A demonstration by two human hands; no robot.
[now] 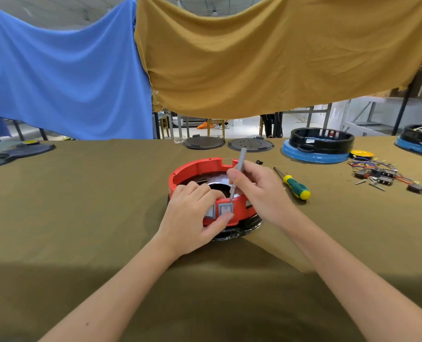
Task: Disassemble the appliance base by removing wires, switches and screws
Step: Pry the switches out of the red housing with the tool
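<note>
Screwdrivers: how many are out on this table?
2. A slim grey screwdriver is in the right hand, its tip at the red base's grey switch. A green-and-yellow one lies on the cloth to its right. Others may be hidden.

A blue cloth (64, 77) and a mustard cloth (266, 58) hung side by side behind the olive-covered bench (81, 218) (both sagging), with pale floor (244, 127) and metal racking (367, 117) visible beneath them.
</note>
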